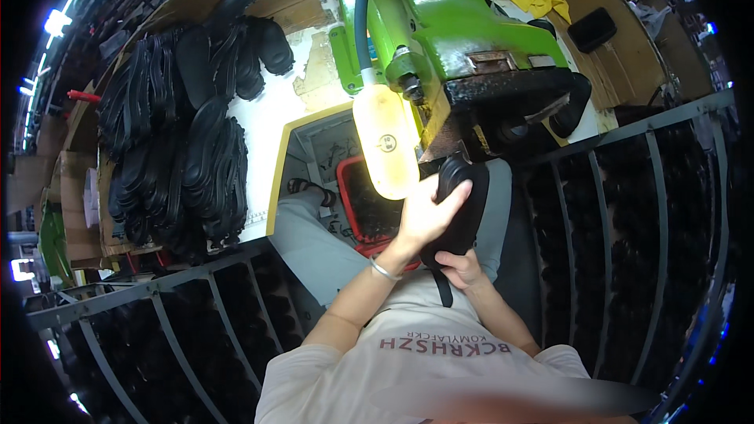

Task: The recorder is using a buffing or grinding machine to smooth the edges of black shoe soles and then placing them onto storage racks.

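Hands (424, 216) curled round black sole (465, 224); red bin (345, 200) holds dark material (373, 204); barred rack (628, 134) holds black pieces (624, 220).

Tabletop (255, 122) glaring white — edges dark, fisheye-bent — blur at bottom.

The big green metal machine (471, 31) stands in the way ahead of the left hand (428, 216). A long, glowing yellow lamp (383, 141) blocks too. There's room over the smooth white tabletop (255, 129), between that lamp and the piled long black soles (169, 141).
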Tool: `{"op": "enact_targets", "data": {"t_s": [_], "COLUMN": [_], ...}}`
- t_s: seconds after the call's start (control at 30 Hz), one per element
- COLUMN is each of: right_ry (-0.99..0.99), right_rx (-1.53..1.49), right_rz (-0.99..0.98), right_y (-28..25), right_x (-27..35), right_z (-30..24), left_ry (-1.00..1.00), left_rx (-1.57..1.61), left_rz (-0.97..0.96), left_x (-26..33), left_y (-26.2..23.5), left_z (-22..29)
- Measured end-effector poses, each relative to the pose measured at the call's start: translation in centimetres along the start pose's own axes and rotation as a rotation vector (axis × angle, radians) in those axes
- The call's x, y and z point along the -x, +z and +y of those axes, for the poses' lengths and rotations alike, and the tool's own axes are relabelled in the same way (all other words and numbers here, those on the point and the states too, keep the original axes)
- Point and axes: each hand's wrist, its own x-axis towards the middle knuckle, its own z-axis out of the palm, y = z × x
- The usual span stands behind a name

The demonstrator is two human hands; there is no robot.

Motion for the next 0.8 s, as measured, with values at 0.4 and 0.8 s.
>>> {"op": "enact_targets", "data": {"t_s": [0.4,0.8], "right_ry": [-0.162,-0.629], "right_rx": [0.098,0.339], "right_rz": [0.057,0.279], "right_y": [0.5,0.6], "right_x": [1.5,-3.0], "right_z": [-1.8,-12.9], "left_ry": [0.000,0.239], "left_rx": [-0.014,-0.380], "left_rz": [0.127,0.195], "left_x": [0.8,0.3], "left_y": [-1.7,-2.9], "left_z": [-0.9,-2.2]}}
